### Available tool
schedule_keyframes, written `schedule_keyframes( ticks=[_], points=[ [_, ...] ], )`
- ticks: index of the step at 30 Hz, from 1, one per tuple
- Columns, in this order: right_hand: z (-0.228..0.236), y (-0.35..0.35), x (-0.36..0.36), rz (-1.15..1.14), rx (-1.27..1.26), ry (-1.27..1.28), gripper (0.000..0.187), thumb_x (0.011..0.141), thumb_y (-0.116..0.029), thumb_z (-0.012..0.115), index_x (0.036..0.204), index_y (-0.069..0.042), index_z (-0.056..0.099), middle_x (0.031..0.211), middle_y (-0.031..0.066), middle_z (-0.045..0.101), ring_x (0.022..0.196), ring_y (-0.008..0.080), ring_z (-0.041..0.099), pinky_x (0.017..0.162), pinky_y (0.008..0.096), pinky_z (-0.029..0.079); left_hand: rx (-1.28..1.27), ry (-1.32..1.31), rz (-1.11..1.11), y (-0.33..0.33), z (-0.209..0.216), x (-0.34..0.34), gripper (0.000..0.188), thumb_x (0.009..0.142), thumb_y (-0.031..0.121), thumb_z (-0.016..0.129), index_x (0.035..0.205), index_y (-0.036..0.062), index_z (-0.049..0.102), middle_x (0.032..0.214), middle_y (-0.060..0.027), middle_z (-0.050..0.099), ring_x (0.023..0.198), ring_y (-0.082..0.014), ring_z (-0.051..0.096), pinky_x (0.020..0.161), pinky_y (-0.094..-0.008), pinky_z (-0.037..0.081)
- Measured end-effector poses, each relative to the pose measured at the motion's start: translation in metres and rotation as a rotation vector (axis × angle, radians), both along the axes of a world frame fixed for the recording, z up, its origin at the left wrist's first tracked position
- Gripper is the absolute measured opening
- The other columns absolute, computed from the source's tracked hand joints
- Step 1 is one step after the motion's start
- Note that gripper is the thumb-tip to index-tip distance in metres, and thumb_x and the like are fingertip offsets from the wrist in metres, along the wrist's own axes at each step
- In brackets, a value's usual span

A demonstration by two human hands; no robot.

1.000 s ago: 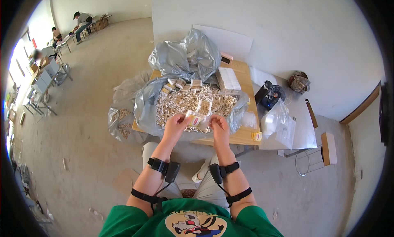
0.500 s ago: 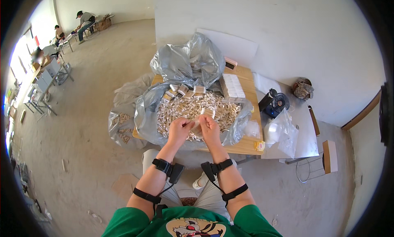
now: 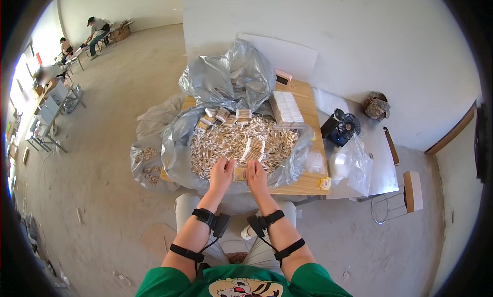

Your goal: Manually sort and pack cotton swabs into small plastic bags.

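Note:
A small clear plastic bag with a yellow patch (image 3: 240, 174) is stretched between my two hands at the near edge of the swab pile. My left hand (image 3: 222, 174) pinches its left side, and my right hand (image 3: 256, 175) pinches the right side. Just beyond my right fingers, a neat bundle of cotton swabs (image 3: 253, 150) lies on the heap of loose cotton swabs (image 3: 215, 147). The heap rests in an opened grey plastic sack (image 3: 172, 158). Several more swab packs (image 3: 243, 113) sit along its far side.
White stacked packs (image 3: 286, 109) stand at the right on the wooden table (image 3: 309, 109). A small yellow packet (image 3: 324, 184) is at the corner. On the side table are a black fan (image 3: 349, 125) and a clear bag (image 3: 350, 163). Other people sit far left.
Both hands have come slightly nearer to me and lower, with the bag between them. The swab bundle by my right fingers now shows in full on the heap. The view has shifted slightly.

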State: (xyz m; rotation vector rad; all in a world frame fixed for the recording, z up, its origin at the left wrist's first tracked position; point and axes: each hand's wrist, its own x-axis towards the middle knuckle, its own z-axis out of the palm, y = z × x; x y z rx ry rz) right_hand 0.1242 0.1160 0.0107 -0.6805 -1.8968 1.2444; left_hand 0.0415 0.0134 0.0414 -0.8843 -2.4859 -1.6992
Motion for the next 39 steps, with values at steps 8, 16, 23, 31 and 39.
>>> schedule_keyframes(
  ticks=[8, 16, 23, 31, 39],
  points=[
    [-0.009, 0.009, 0.001, -0.117, -0.265, -0.101, 0.034, 0.096, -0.029, 0.044, 0.083, 0.000, 0.055, 0.064, 0.0114, 0.054, 0.058, 0.0191, 0.051, 0.057, 0.0333, 0.042, -0.013, -0.028, 0.061, 0.008, -0.008, 0.001, 0.030, 0.086, 0.022, 0.061, 0.070, -0.0010, 0.050, 0.061, -0.0180, 0.053, 0.053, -0.0323, 0.050, 0.052, -0.0384, 0.040],
    [-0.006, 0.021, -0.008, -0.134, -0.204, -0.133, 0.032, 0.095, -0.027, 0.046, 0.079, -0.001, 0.056, 0.063, 0.0120, 0.056, 0.056, 0.0231, 0.052, 0.054, 0.0357, 0.041, -0.027, 0.035, 0.099, 0.016, -0.018, -0.014, 0.029, 0.086, 0.021, 0.061, 0.069, -0.0006, 0.052, 0.062, -0.0190, 0.054, 0.056, -0.0361, 0.052, 0.053, -0.0404, 0.040],
    [-0.015, 0.051, -0.004, -0.215, -0.043, -0.228, 0.036, 0.094, -0.030, 0.048, 0.074, 0.000, 0.051, 0.061, 0.0183, 0.051, 0.055, 0.0338, 0.049, 0.054, 0.0409, 0.039, -0.095, -0.032, 0.108, 0.018, -0.033, -0.032, 0.033, 0.088, 0.025, 0.059, 0.069, -0.0011, 0.051, 0.059, -0.0178, 0.052, 0.054, -0.0325, 0.051, 0.052, -0.0399, 0.039],
    [-0.025, 0.098, 0.006, -0.353, 0.040, -0.224, 0.036, 0.094, -0.030, 0.046, 0.075, 0.000, 0.050, 0.062, 0.0213, 0.050, 0.059, 0.0401, 0.048, 0.055, 0.0445, 0.037, -0.138, -0.086, 0.189, 0.005, -0.040, -0.060, 0.030, 0.087, 0.024, 0.060, 0.072, -0.0006, 0.053, 0.059, -0.0162, 0.052, 0.056, -0.0289, 0.053, 0.054, -0.0373, 0.041],
    [-0.039, 0.229, 0.087, -0.697, 0.132, -0.201, 0.039, 0.095, -0.032, 0.043, 0.079, 0.001, 0.054, 0.074, 0.0235, 0.058, 0.069, 0.0431, 0.053, 0.062, 0.0475, 0.040, -0.085, 0.003, 0.197, -0.004, -0.053, -0.088, 0.030, 0.088, 0.023, 0.060, 0.071, -0.0009, 0.052, 0.061, -0.0086, 0.051, 0.057, -0.0169, 0.045, 0.055, -0.0328, 0.039]
  ],
)
